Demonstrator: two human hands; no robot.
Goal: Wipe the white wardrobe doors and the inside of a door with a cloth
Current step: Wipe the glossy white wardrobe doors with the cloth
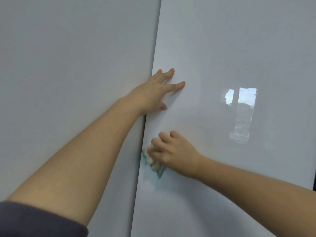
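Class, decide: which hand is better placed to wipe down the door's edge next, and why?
Right. The right hand grips the cloth against the door by its edge; the left hand lies flat, fingers spread, holding nothing.

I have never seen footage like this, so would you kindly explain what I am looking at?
There is no machine here: a person wears one camera on the head, so you see their own two arms. In front stand two glossy white wardrobe doors, the left door and the right door. The left hand lies flat, fingers spread, on the right door near the seam. Lower down, the right hand grips a crumpled pale cloth with a blue-green edge against the same door. The bright patch is a window reflection; the dark fabric at lower left is a sleeve.
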